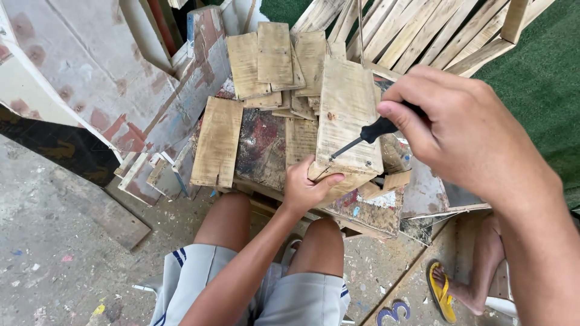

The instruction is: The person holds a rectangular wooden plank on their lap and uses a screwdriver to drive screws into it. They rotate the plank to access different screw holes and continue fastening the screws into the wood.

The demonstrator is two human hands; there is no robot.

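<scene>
My left hand [307, 186] grips the near corner of a weathered wooden board [345, 108] and steadies it on a low worktable [266, 151]. My right hand [465, 130] is closed on the black handle of a screwdriver [368, 134]. Its thin metal tip touches the board's near end, just above my left thumb. A smaller wooden piece [350, 180] sits under the board's near edge.
Several short wooden boards [275, 57] lie stacked at the table's far side, with a longer one [217, 142] at its left. A pallet-like slatted frame [423, 30] stands behind. Painted scrap panels [103, 78] lean at left. Another person's foot in a yellow sandal [450, 293] rests at right.
</scene>
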